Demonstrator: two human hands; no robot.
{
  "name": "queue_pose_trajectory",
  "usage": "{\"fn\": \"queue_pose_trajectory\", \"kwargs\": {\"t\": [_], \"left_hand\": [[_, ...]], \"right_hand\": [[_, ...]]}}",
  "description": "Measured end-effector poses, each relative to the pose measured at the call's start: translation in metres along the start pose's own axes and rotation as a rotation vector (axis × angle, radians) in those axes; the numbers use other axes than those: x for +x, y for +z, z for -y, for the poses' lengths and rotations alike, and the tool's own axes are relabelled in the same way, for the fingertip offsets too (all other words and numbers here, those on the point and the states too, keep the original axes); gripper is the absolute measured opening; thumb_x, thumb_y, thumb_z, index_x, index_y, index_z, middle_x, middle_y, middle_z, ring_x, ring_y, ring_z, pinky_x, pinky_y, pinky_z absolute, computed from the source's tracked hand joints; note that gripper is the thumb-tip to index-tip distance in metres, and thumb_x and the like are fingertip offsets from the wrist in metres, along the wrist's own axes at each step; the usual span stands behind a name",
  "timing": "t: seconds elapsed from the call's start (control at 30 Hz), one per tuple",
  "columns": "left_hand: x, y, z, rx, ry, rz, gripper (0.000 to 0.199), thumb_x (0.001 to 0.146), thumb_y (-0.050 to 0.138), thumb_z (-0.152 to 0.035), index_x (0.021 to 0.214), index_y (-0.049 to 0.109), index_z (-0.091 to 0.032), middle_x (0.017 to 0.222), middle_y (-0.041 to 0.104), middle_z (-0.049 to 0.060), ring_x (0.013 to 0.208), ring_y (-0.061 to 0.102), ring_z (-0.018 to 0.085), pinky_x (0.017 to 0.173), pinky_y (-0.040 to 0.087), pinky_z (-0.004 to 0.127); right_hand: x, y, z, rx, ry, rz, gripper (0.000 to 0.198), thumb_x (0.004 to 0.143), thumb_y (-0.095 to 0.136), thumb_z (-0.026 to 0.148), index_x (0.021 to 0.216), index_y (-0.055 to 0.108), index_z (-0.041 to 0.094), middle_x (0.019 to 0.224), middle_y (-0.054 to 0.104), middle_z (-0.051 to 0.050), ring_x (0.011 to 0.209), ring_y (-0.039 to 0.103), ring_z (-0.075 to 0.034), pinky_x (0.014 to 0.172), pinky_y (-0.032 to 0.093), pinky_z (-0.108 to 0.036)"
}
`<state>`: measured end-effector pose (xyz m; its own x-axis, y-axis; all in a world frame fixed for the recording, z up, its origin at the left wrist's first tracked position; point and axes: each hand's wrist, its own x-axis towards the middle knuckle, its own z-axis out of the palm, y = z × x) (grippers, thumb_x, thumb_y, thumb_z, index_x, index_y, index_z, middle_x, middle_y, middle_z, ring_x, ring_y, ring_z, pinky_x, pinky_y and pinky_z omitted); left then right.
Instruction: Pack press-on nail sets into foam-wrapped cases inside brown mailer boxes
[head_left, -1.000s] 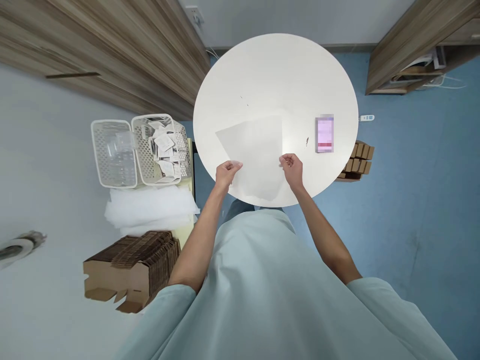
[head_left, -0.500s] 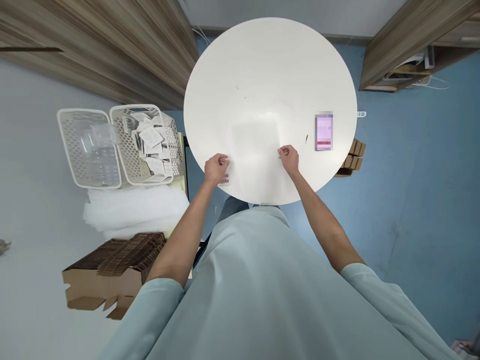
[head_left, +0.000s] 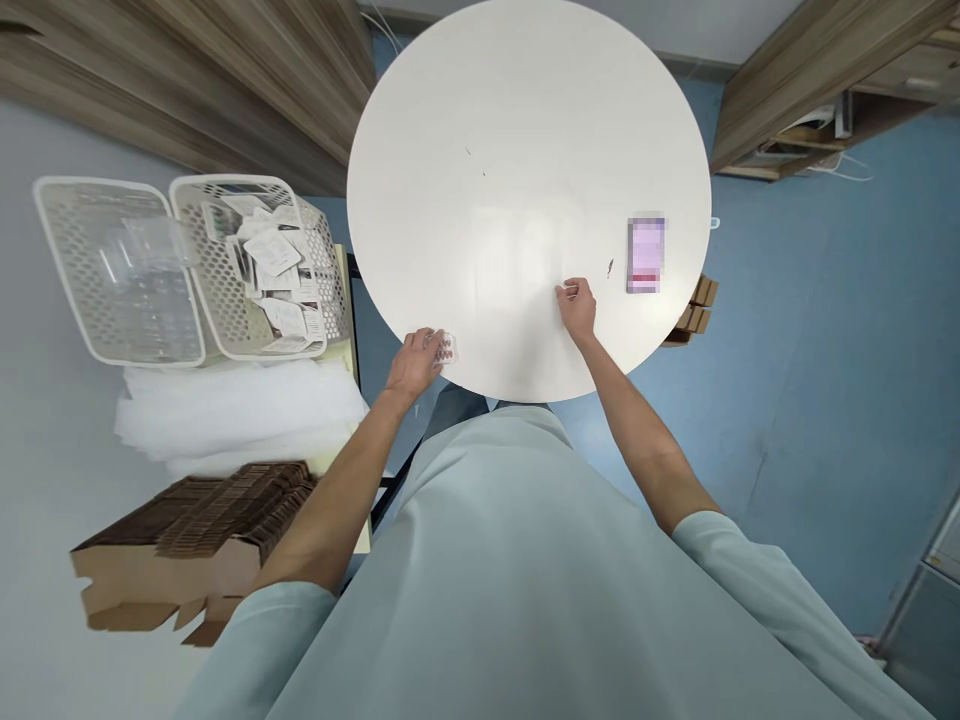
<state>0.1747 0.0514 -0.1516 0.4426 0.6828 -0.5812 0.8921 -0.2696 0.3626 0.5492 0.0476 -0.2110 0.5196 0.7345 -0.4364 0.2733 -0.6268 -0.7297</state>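
At the near left edge of the round white table (head_left: 525,120), my left hand (head_left: 415,365) has its fingers closed over the left side of a small clear pack (head_left: 447,348). Rows of small reddish-brown pieces show through it. My right hand (head_left: 577,308) is above the table, right of its middle, with thumb and fingers pinched together. Whatever it may hold is too faint to make out. Between the hands, a pale rectangular sheen lies on the tabletop; whether it is clear film or a reflection, I cannot tell.
A phone-like object with a blurred pink screen (head_left: 646,255) lies at the table's right. To the left stand a white basket of paper packets (head_left: 251,355), another basket with clear plastic pieces (head_left: 146,355), white sheeting (head_left: 240,410) and folded cardboard (head_left: 172,570). Small brown boxes (head_left: 697,305) sit beyond the right edge.
My left hand has moved left and down onto the clear pack, which it partly covered before. My right hand keeps its pinch in nearly the same place. The view has shifted slightly.
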Motion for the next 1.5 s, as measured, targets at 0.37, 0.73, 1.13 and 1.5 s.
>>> {"fn": "queue_pose_trajectory", "kwargs": {"t": [0.37,0.73,1.13,1.5], "left_hand": [[0.043,0.006,-0.067,-0.047,0.267,-0.028,0.073,0.091,0.068,-0.020,0.161,0.048,-0.015,0.162,0.051,0.020,0.146,0.047,0.041,0.122,0.043,0.055],[0.056,0.022,-0.076,0.047,0.328,0.050,0.075,0.089,0.064,-0.015,0.162,0.048,-0.016,0.163,0.049,0.021,0.144,0.047,0.042,0.116,0.048,0.056],[0.047,0.023,-0.074,0.172,0.348,0.060,0.075,0.096,0.065,-0.022,0.166,0.039,-0.015,0.165,0.046,0.023,0.149,0.048,0.041,0.119,0.047,0.053],[0.013,0.022,-0.049,-0.303,0.056,-0.087,0.053,0.112,0.041,-0.048,0.149,0.060,-0.016,0.150,0.065,0.017,0.131,0.066,0.032,0.111,0.054,0.045]], "right_hand": [[-0.082,-0.005,-0.025,0.059,0.043,0.001,0.037,0.092,0.069,0.046,0.122,0.059,0.025,0.111,0.074,-0.007,0.091,0.069,-0.021,0.090,0.056,-0.038],[-0.165,0.016,-0.047,-0.009,0.225,0.029,0.032,0.092,0.070,0.042,0.117,0.062,0.024,0.104,0.077,-0.006,0.092,0.072,-0.024,0.091,0.056,-0.039],[-0.191,0.011,-0.011,-0.037,0.138,-0.010,0.019,0.100,0.062,0.041,0.096,0.068,0.024,0.097,0.079,-0.005,0.093,0.073,-0.023,0.087,0.056,-0.034],[-0.197,0.070,0.030,-0.247,-0.101,0.257,0.014,0.106,0.060,0.032,0.098,0.068,0.024,0.105,0.075,-0.004,0.095,0.071,-0.020,0.085,0.054,-0.032]]}}
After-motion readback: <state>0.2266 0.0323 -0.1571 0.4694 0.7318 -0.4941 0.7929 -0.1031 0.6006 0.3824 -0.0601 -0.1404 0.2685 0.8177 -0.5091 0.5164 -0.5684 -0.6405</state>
